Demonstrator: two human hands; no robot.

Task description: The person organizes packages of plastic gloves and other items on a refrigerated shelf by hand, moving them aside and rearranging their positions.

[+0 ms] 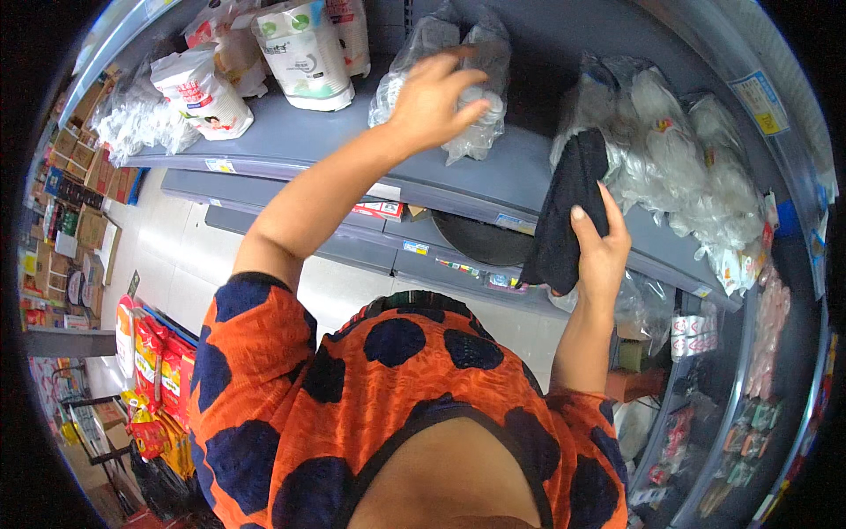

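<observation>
My left hand reaches over two clear plastic sleeves of stacked disposable cups on a grey metal shelf, its fingers spread. Whether its fingertips touch the sleeves I cannot tell. In my right hand is a dark folded cloth, held upright at the shelf's front edge with the thumb across it. Bags of clear plastic ware stand just behind and to the right of the cloth. Left of my left hand are a white and green pack of paper cups and a smaller white and red pack.
The shelf's front rail carries price tags. On a lower shelf lies a dark round pan. More shelving with packaged goods curves round on the right. Red and yellow packets hang or stand at the lower left, near stacked cartons.
</observation>
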